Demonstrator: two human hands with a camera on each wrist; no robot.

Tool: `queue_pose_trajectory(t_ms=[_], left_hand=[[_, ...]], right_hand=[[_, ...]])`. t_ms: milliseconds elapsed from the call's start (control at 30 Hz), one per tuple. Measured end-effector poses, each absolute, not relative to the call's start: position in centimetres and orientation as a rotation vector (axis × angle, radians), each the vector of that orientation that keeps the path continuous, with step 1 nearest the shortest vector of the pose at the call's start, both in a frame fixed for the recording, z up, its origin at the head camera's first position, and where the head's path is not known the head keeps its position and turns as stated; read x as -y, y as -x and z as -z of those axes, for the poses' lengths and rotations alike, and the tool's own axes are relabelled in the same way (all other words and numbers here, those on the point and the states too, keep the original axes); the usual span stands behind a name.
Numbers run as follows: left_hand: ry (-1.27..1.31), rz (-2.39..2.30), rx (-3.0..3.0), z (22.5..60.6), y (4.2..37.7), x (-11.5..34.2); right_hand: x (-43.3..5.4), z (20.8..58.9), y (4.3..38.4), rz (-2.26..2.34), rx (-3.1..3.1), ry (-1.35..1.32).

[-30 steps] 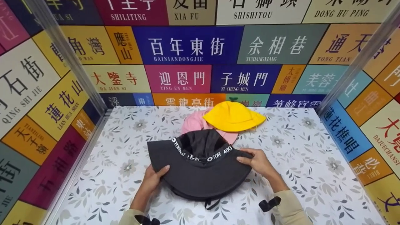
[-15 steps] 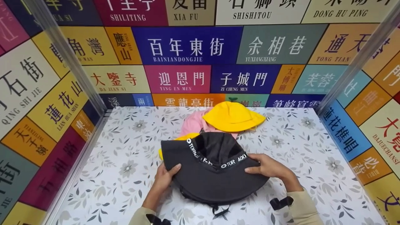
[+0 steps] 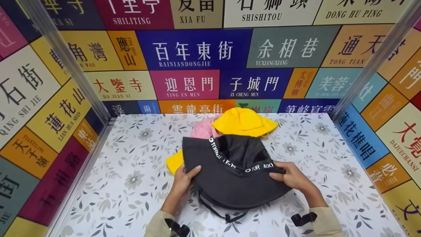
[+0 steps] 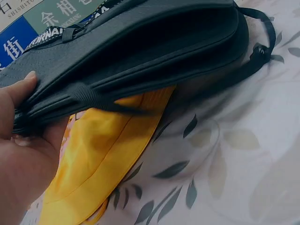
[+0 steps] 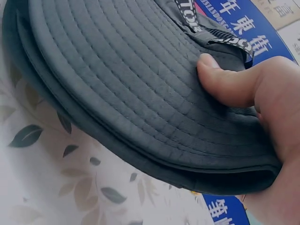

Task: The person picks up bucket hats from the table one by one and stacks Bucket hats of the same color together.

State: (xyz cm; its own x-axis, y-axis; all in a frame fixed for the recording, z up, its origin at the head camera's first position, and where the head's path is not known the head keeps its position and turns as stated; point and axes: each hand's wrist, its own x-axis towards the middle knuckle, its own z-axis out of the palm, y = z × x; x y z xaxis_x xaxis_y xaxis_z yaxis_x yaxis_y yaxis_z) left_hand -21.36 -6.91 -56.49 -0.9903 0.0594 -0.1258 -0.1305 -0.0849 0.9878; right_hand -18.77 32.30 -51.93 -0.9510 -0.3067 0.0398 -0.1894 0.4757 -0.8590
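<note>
A black bucket hat [image 3: 236, 187] with a white-lettered band is held up between both hands, its wide brim folded double. My left hand [image 3: 185, 179] grips the brim's left end, thumb on top. The right hand [image 3: 292, 176] pinches the other end, its thumb lying flat on the stitched brim [image 5: 140, 93] in the right wrist view. A black cord [image 3: 227, 217] dangles below the front edge. Behind the black hat lie a pink hat [image 3: 202, 128] and a yellow bucket hat [image 3: 245, 121]. Another yellow hat [image 4: 108, 154] shows under the black one, mostly hidden in the head view.
The table has a white cloth [image 3: 131, 197] with a leaf and flower print. Walls covered in coloured Chinese signs [image 3: 194, 49] enclose it at the back and both sides, with clear corner strips [image 3: 79, 65].
Both hands have carried the black hat to the right. The yellow hat beneath it has come into view on the left, and the cord hangs further out.
</note>
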Motion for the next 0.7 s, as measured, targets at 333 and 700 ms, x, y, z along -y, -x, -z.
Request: queue_pose_trajectory(t_ms=[333,700], left_hand=[[0.138,-2.266,-1.851,56.6,21.4,4.4],[0.101,-2.209,-1.791,56.8,21.2,3.1]], right_hand=[[-34.3,51.7,16.9,1.422,-2.801,0.278],[-36.5,50.9,15.5,1.314,-2.955,0.108]])
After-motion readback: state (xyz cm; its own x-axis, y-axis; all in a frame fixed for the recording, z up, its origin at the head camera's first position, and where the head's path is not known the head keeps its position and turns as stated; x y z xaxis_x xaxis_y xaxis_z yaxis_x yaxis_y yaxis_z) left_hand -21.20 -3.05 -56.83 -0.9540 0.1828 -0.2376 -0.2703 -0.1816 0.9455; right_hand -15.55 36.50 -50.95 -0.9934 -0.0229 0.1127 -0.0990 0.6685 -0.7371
